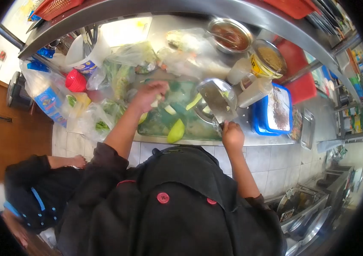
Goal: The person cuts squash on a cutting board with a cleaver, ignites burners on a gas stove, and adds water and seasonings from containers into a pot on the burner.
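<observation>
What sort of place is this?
Likely a restaurant kitchen: a cleaver in the right hand, a green cutting board on the steel counter, and another person in a buttoned dark jacket close by.

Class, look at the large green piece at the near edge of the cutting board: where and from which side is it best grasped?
Probably pinch the large green piece across its wide middle, coming from above on the left: it narrows towards its far end, and the left hand is on that side, while the right hand grips the cleaver over the metal bowl.
</observation>
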The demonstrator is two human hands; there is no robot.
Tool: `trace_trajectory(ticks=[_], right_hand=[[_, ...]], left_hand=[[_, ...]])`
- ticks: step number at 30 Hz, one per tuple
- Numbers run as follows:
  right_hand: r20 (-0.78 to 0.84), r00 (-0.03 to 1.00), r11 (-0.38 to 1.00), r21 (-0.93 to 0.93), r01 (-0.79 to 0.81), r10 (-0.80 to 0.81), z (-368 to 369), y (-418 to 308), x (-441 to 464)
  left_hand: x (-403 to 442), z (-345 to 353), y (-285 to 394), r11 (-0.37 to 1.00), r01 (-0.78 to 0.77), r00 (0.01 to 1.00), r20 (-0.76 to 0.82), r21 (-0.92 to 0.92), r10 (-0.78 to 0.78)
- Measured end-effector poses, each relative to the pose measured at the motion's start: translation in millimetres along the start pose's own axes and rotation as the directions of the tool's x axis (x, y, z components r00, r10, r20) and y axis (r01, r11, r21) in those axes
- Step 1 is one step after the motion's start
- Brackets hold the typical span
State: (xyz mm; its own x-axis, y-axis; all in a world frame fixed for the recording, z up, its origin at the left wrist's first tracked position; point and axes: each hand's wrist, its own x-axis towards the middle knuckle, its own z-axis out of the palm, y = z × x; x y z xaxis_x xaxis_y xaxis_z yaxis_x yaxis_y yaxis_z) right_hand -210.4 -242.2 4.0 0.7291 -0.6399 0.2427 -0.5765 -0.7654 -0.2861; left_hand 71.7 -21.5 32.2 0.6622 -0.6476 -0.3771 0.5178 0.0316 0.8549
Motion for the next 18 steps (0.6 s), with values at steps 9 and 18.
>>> trace_trajectory(ticks=[9, 18], right_hand=[[-0.038, 0.995, 0.966, 0.249, -0.076, 0.088, 21, 16, 19], [0.544, 0.800, -0.545, 0.603, -0.582, -0.252, -49, -9, 51]], left_hand=[[-20, -5, -42, 0.750, 0.260, 0.962, 0.233, -0.608, -0.144], [-33, 18, -30, 0.768, 0.204, 0.975, 0.200, -0.607, -0.101]])
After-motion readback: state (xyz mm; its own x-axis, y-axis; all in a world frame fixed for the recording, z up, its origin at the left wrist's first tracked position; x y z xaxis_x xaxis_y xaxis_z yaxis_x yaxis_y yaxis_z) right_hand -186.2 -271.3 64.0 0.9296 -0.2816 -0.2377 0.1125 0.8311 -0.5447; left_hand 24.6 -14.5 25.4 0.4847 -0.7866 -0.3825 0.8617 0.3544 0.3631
